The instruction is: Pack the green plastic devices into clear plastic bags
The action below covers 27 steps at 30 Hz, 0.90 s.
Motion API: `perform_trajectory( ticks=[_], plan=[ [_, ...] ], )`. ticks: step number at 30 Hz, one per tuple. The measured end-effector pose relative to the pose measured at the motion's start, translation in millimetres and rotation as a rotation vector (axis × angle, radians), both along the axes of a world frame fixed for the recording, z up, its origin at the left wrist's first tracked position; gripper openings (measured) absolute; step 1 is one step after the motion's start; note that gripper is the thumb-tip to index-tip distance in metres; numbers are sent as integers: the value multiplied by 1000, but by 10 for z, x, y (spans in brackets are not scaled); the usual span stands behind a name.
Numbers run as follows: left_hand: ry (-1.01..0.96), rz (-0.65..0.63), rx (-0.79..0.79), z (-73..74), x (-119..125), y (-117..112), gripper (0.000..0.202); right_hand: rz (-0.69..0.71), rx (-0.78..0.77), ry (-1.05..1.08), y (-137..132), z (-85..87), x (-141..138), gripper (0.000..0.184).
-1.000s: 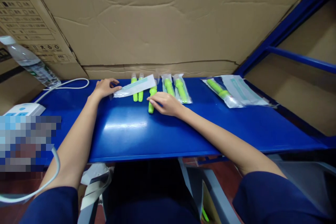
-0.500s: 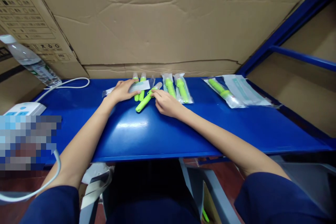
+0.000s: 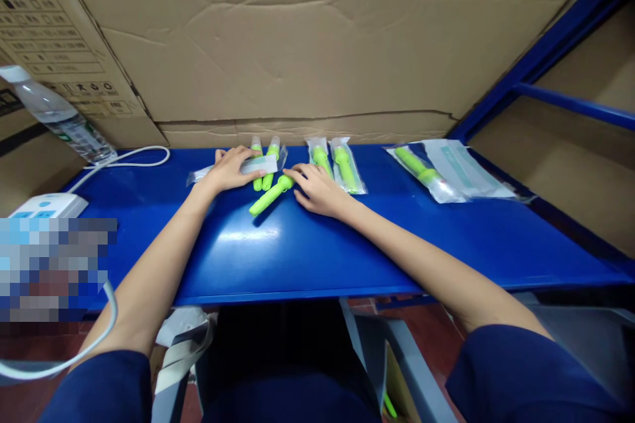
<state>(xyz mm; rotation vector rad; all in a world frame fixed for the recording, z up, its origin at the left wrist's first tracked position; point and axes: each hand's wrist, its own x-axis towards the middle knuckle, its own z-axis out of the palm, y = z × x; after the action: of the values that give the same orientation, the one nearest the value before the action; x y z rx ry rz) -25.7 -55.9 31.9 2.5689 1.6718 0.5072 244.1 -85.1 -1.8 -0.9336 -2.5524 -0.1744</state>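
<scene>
My left hand [image 3: 229, 168] lies on a clear plastic pouch [image 3: 258, 165] at the back of the blue table [image 3: 297, 244], its fingers pressing the pouch flat. My right hand [image 3: 317, 188] pinches the capped end of a lime green pen-like tube [image 3: 269, 195], which lies slanted toward the near left. Two more green tubes [image 3: 262, 168] stand side by side partly under the pouch. Two bagged green tubes [image 3: 335, 165] lie just right of my right hand.
A bagged tube and a flat pouch [image 3: 446, 172] lie at the right. A water bottle [image 3: 59, 119], a white cable [image 3: 133, 155] and a white device [image 3: 47, 205] sit at the left. Cardboard [image 3: 297, 46] walls the back; a blue frame [image 3: 570, 106] stands right.
My left hand slid right and came down on the pouch. My right hand swung the loose green tube from upright to slanted, its far end moving toward the near left.
</scene>
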Motion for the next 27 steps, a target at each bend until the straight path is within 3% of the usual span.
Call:
perform_trajectory(
  ticks=[6, 10, 14, 22, 27],
  plan=[
    [34, -27, 12, -33, 57, 7, 71, 81, 13, -74, -98, 144, 0, 37],
    [28, -66, 25, -77, 107, 7, 66, 173, -124, -77, -145, 167, -35, 33],
    [30, -88, 48, -97, 128, 10, 64, 135, -221, -82, -183, 190, -45, 28],
    [49, -73, 54, -65, 62, 67, 62, 159, -81, 17, -17, 298, 154, 48],
    [20, -56, 103, -28, 48, 39, 61, -8, -38, 41, 148, 398, 390, 47]
  ],
)
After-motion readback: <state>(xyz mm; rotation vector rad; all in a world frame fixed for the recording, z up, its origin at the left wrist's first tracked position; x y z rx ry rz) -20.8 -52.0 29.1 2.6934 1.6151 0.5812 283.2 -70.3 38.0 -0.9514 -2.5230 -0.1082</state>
